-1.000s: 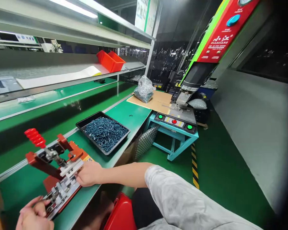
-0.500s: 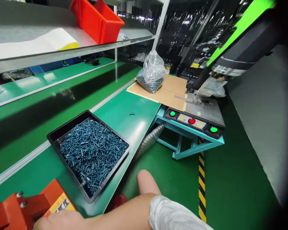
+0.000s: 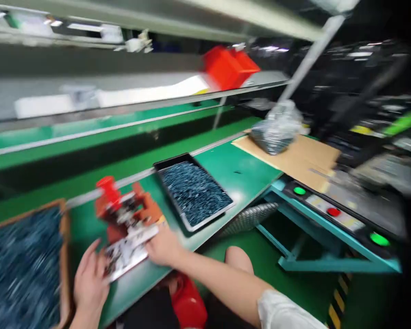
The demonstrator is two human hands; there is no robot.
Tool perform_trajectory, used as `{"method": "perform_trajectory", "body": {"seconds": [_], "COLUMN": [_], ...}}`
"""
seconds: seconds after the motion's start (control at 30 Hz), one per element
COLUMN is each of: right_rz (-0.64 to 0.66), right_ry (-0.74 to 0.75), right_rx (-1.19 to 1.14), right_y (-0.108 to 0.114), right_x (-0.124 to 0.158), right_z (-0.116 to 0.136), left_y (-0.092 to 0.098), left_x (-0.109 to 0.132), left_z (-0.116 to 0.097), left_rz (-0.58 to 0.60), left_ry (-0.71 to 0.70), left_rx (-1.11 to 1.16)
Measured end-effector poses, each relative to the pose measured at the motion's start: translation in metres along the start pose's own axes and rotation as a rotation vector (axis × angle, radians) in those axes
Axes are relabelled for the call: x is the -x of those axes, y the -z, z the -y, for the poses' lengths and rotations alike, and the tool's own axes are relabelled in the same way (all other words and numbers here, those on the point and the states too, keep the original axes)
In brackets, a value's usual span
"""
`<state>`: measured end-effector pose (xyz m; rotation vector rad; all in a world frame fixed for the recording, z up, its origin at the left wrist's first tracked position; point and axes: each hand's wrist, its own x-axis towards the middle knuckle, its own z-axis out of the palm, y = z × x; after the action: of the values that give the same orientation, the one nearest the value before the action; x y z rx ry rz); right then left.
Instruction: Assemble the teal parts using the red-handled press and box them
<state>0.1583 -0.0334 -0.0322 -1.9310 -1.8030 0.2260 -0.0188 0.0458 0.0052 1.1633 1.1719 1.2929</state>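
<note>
Grip of the left hand (image 3: 89, 288) is apart, fingers (image 3: 93, 251) spread, just beside the near edge of a metal jig plate (image 3: 127, 252); touching it or not is too blurred to tell. Right hand (image 3: 164, 246) sits against the plate's other end with its fingers bent, but motion blur hides whether that grip is clamped on it, so cannot tell. Plate lies on the green worktop (image 3: 233, 178), up against the orange-red toggle clamp jig (image 3: 125, 205) with its red handle (image 3: 106, 189). Step looks like handling the plate at the jig, by its position between both hands; whatever comes next calls for a sure hold on it, judging from the blur. Left of the hands, a wood-framed tray of blue-black screws (image 3: 22, 269); just past the jig, a black tray of the same kind of screws (image 3: 193, 194). Farther along, a clear plastic bag of screws (image 3: 276, 130) rests on a cardboard sheet (image 3: 291, 160). Beyond that, a teal-framed machine's control panel (image 3: 334, 211) shows green and red buttons. Orange bin (image 3: 229, 68) sits on the shelf above.
</note>
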Motion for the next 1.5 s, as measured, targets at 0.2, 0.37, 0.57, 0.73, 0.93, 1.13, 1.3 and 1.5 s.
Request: {"method": "perform_trajectory", "body": {"seconds": [0.2, 0.37, 0.57, 0.73, 0.93, 1.13, 1.3, 1.5], "right_rz": [0.061, -0.039, -0.070, -0.039, -0.073, -0.159, -0.290, -0.119], "right_ry": [-0.132, -0.058, 0.068, 0.122, 0.136, 0.044, -0.006, 0.201], "right_rx": [0.084, -0.139, -0.399, -0.435, -0.404, -0.468, -0.475, -0.611], "right_y": [-0.008, -0.010, -0.010, -0.006, -0.006, -0.002, 0.019, 0.013], "right_x": [-0.004, -0.002, -0.012, -0.013, -0.017, -0.014, 0.039, 0.129], "right_z": [-0.007, -0.024, -0.029, -0.024, -0.014, -0.002, -0.009, 0.014], "left_y": [0.027, 0.019, 0.017, 0.018, 0.022, 0.018, 0.029, 0.048], "left_x": [-0.006, 0.000, 0.000, -0.006, -0.009, -0.014, 0.033, 0.176], "left_z": [0.042, 0.049, 0.049, 0.047, 0.045, 0.038, 0.036, 0.041], "left_rz": [-0.009, -0.014, -0.039, -0.018, -0.014, -0.049, -0.258, 0.139], "left_ry": [0.202, 0.080, 0.003, -0.029, -0.077, -0.043, -0.083, 0.201], "left_rx": [0.485, 0.489, 0.416, 0.363, 0.339, 0.303, 0.080, -0.046]}}
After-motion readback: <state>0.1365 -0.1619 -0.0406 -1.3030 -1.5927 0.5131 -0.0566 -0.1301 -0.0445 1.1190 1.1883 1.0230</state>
